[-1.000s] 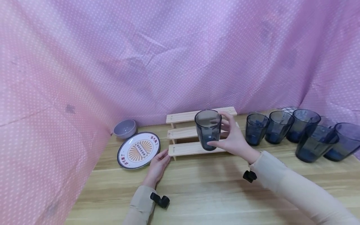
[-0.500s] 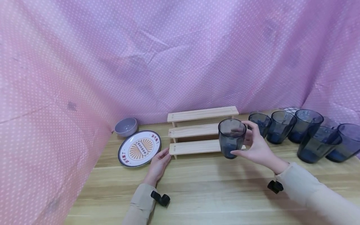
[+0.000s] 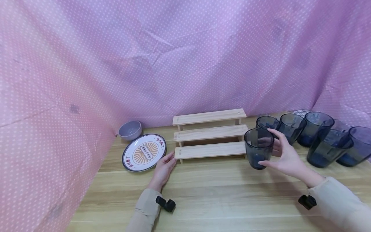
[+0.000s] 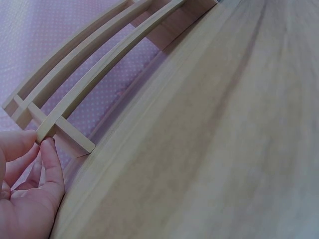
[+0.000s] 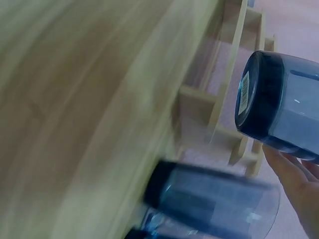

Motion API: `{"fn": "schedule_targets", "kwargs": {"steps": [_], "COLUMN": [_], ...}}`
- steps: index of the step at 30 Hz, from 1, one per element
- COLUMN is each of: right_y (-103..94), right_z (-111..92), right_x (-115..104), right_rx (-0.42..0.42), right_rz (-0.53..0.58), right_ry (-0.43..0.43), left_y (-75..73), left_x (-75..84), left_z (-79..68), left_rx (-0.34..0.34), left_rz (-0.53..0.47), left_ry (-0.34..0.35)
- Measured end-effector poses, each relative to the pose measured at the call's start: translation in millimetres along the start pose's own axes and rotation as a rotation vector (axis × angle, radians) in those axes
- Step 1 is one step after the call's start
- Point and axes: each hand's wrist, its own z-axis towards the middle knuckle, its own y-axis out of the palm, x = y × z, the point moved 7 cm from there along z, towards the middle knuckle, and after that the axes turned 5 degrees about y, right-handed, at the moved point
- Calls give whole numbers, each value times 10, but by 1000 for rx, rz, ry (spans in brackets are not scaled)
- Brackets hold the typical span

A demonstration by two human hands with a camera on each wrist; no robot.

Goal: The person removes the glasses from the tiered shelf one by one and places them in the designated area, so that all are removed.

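My right hand [image 3: 290, 159] grips a dark tinted glass [image 3: 259, 149] by its side, thumb in front, holding it upright above the table. In the right wrist view, the glass [image 5: 284, 102] shows its thick base and a barcode label. A three-tier wooden rack [image 3: 210, 150] stands in the middle, its steps bare. My left hand [image 3: 162, 170] is at the left end of the lowest step. The left wrist view shows its thumb and a finger pinching the corner of the rack [image 4: 52, 122].
Several tinted glasses [image 3: 328, 149] stand on the table at the right. A white patterned plate [image 3: 134, 149] and a grey bowl [image 3: 129, 131] are at the left. A pink dotted cloth [image 3: 185, 58] hangs behind the wooden table [image 3: 203, 196].
My right hand has carried the glass to the right and somewhat lower, from in front of the rack to beyond its right end. My left hand stays at the rack's left corner.
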Motion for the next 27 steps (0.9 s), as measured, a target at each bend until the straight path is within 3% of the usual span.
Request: {"fn": "schedule_targets", "kwargs": {"steps": [6, 11, 18, 27], "right_y": [-173, -302, -411, -482], "right_z": [-124, -209, -252, -238], "right_x": [173, 343, 497, 609], "right_rx": [21, 44, 41, 45], "right_rz": [-10, -93, -202, -235], "right_ry": [77, 180, 263, 285], "left_y": [19, 28, 3, -9], "left_x": [-11, -29, -42, -26], "left_z": [5, 6, 6, 20], "left_rx": [-8, -1, 13, 17], "left_rz": [-10, -25, -13, -14], "left_ry": [7, 13, 6, 12]}}
